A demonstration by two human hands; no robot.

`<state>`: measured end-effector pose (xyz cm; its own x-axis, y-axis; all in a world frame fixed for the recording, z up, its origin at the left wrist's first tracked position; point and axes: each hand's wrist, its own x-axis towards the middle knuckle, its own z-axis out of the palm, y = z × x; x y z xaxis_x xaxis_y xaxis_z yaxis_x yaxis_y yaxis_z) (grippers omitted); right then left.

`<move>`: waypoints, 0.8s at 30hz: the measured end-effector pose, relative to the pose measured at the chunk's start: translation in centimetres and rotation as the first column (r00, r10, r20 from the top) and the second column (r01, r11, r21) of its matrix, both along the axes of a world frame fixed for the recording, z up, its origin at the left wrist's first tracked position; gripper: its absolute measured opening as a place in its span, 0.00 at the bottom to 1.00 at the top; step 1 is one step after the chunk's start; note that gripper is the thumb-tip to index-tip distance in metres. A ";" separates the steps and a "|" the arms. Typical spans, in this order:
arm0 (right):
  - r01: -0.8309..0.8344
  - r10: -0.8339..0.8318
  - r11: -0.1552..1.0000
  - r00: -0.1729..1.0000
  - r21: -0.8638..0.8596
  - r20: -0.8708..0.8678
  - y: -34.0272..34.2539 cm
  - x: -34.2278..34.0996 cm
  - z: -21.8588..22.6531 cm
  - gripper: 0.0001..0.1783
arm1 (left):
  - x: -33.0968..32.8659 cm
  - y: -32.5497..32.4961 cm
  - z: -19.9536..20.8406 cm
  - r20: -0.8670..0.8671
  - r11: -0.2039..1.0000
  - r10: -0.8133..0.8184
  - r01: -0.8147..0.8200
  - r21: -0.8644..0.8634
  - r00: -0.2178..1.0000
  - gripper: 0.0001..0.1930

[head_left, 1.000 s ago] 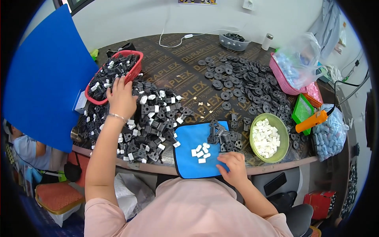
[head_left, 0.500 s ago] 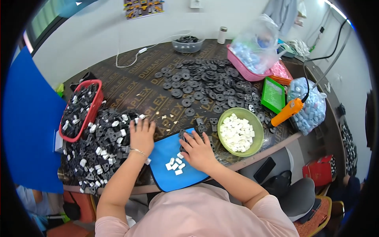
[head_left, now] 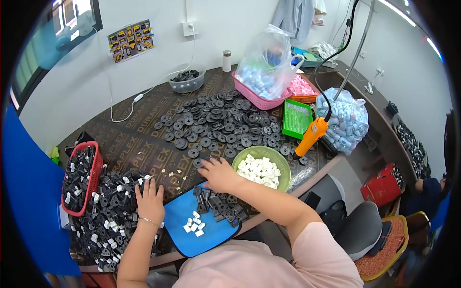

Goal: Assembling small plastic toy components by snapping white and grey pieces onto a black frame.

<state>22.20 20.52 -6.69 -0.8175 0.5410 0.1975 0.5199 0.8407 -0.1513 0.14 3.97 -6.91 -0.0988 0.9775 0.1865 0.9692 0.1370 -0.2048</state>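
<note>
My left hand [head_left: 150, 204] lies palm down, fingers spread, at the right edge of a heap of black plastic parts with white pieces [head_left: 113, 206]. It holds nothing that I can see. My right hand [head_left: 221, 175] reaches beyond the blue mat [head_left: 177, 221], its fingers stretched apart beside the nearest black discs [head_left: 193, 153]. Several small white blocks [head_left: 194, 224] lie on the mat. Flat black brackets [head_left: 221, 206] are piled over its right side, under my right forearm. A green bowl of white blocks [head_left: 286, 180] stands just right of my right hand.
A red basket of black parts [head_left: 99, 168] stands at the left. An orange electric screwdriver [head_left: 312, 137] hangs on the right near a green tray [head_left: 297, 118]. Behind are a pink basket [head_left: 261, 102], a bag of light-blue pieces [head_left: 342, 120] and a clear tub [head_left: 187, 85].
My right hand has moved off the black brackets on the mat, farther away toward the discs. My left hand stays by the heap. The whole view has swung to the right.
</note>
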 end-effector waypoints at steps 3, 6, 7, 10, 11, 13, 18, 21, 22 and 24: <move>-0.018 0.073 0.990 0.917 -0.142 0.392 0.8 -0.6 -0.6 0.24 | 2.2 -0.8 1.7 0.111 0.998 -0.014 0.007 0.063 0.994 0.22; 0.022 0.129 0.976 0.741 -0.216 0.659 0.3 -1.6 3.7 0.27 | 3.3 -2.7 2.6 0.232 0.997 -0.046 0.030 0.071 0.972 0.23; -0.030 0.154 0.971 0.835 -0.236 0.528 1.0 -1.4 4.2 0.25 | 3.8 -3.4 2.6 0.270 0.996 -0.067 0.047 0.080 0.961 0.23; -0.155 0.081 0.964 0.946 -0.217 -0.314 7.5 -1.2 6.7 0.34 | 5.1 -5.6 2.2 0.381 0.990 -0.124 0.087 0.112 0.916 0.24; -0.036 -0.043 0.989 0.859 -0.143 -0.510 10.7 -1.5 7.3 0.38 | 5.4 -6.7 1.6 0.397 0.990 -0.125 0.088 0.110 0.909 0.24; 0.322 -0.335 0.935 0.672 -0.147 -0.661 17.0 -1.5 10.6 0.52 | 5.6 -9.5 0.1 0.442 0.988 -0.116 0.057 0.144 0.890 0.24; 0.893 -0.874 0.252 0.044 -0.372 -0.484 33.7 5.5 13.1 0.75 | 5.5 -14.1 -6.2 0.309 0.982 0.017 -0.074 0.171 0.951 0.30; 0.940 -0.909 0.010 -0.133 -0.341 -0.394 37.1 10.5 13.6 0.76 | 6.2 -13.9 -5.7 0.283 0.963 0.066 -0.135 0.233 0.957 0.28; 0.938 -0.869 0.071 -0.109 -0.339 -0.483 39.0 13.8 11.9 0.78 | 6.5 -13.5 -5.7 0.271 0.963 0.070 -0.137 0.234 0.960 0.28; 0.936 -0.919 0.149 0.011 -0.320 -0.394 42.9 16.3 9.4 0.79 | 6.0 -13.8 -6.1 0.190 0.971 0.078 -0.118 0.207 0.979 0.30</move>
<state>38.49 63.42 2.67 0.5667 0.7597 0.3188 0.7390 -0.2976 -0.6045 6.11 -9.82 -13.04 -0.2433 0.8996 0.3628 0.9668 0.2550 0.0160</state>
